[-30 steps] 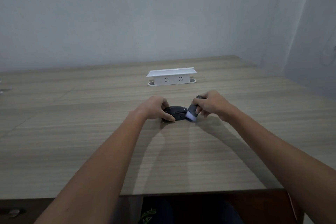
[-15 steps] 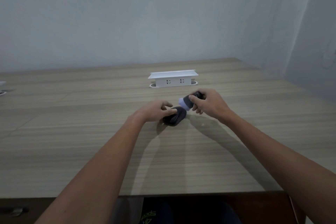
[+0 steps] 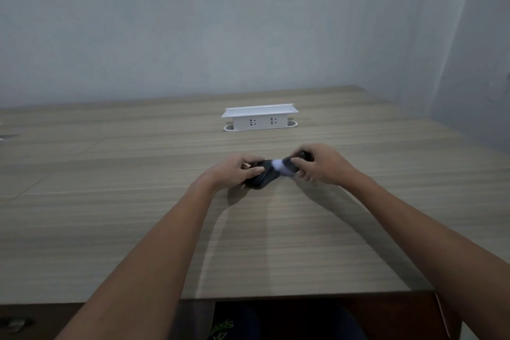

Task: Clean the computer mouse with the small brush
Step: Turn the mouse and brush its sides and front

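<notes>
Hands meet just right of frame centre on a pale wood-grain bench (image 3: 138,215), where the left hand (image 3: 234,171) pins a black, low-domed plastic computer mouse (image 3: 260,178) with fingers curled over its near end. The right hand (image 3: 317,167) has its fingers closed around a small dark-handled brush (image 3: 285,167), its white bristle tuft touching the mouse's far edge. Short, light strokes with the mouse held firmly would likely clean best. Behind stands a white plastic socket box (image 3: 259,117).
</notes>
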A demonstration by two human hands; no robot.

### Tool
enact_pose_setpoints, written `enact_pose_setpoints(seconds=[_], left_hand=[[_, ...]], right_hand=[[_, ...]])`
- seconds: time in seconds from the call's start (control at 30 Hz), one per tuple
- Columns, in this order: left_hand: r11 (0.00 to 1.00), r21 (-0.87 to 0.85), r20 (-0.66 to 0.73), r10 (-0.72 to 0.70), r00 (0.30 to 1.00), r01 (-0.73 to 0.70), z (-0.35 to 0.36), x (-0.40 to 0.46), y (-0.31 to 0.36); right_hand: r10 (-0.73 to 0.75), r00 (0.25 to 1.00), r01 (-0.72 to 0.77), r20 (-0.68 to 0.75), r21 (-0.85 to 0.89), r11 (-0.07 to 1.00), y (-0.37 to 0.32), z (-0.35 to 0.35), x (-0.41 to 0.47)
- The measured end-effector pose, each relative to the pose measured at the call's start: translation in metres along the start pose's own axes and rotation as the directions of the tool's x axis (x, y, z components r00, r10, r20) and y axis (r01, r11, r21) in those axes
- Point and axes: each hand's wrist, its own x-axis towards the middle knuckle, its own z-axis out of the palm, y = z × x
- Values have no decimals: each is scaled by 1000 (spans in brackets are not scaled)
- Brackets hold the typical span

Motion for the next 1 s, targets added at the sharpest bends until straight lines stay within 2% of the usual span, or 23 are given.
enact_pose_setpoints(seconds=[0.07,0.1,0.2,0.23,0.33,0.37,0.47,0.5,0.53,0.6,0.67,0.7,0.77,0.83,0.93,1.0], left_hand=[[1000,-9,-4,13,1000,-13,3,0,-1],[1000,-5,-11,24,1000,-24,3,-1,-1],[999,12,-27,41,999,-41,2,-1,0],[999,19,-22,43,999,-42,2,0,0],[1000,14,6,9,1000,-9,1,-1,3],[1000,10,13,2,1000,-2,1,0,2],[1000,18,16,-1,1000,1,-1,0,1],[1000,23,18,0,1000,0,-1,1,2],[1000,25,20,-1,1000,1,-2,0,4],[1000,24,18,-12,1000,11,-2,1,7],[1000,12,18,-24,1000,24,-2,0,10],[1000,8,19,-26,999,26,-2,1,9],[999,10,8,-35,999,35,-2,3,5],[999,11,7,-33,999,33,-2,5,4],[998,-25,16,-49,999,50,-1,6,7],[997,-39,18,-66,998,66,-1,4,9]], right_hand=[[23,995,-27,-102,-45,999,4,-2,2],[7,997,-7,-71,-4,1000,2,-2,-1],[-74,987,54,141,138,989,-5,2,-8],[-61,988,47,139,102,994,-4,3,-8],[-57,997,49,-49,-158,986,2,0,1],[-68,996,59,-58,-146,988,1,-2,1],[-137,985,135,101,24,991,-12,-4,-7],[-143,979,143,142,10,990,-13,-2,-9],[-138,981,144,136,-40,989,-12,0,-8],[-147,989,146,7,-197,969,-8,-1,-3],[-170,983,150,-71,-226,962,-7,-2,-2],[-174,984,166,-39,-156,974,-9,-3,-5],[-188,976,193,113,-34,981,-16,-2,-11],[-197,967,211,162,-76,974,-17,2,-11],[-200,978,178,-54,-269,946,-8,1,-1],[-196,977,176,-79,-209,962,-9,-1,-3]])
